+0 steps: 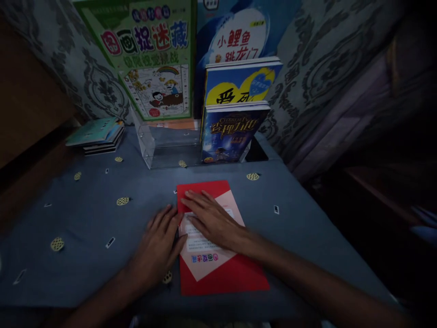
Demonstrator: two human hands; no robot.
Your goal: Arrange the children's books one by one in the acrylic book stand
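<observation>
A red book (232,271) with a pale slanted panel on its cover lies flat on the table, its printing upside down to me. Across its upper part my right hand (213,218) rests with the fingers stretched out, holding nothing. At the book's left edge lies my left hand (164,239), fingers extended and somewhat spread, the fingertips touching the edge or just beside it. Both palms face down. Beyond the book stands a clear acrylic stand (170,157), with a dark blue book (232,136) upright in its right part.
Behind the dark blue book stand a blue and yellow book (235,86) and a light blue book (232,34). A green picture book (153,64) stands at the stand's back left. Several thin books (99,136) are stacked at left on the blue tablecloth (92,209). A patterned curtain (317,50) hangs behind.
</observation>
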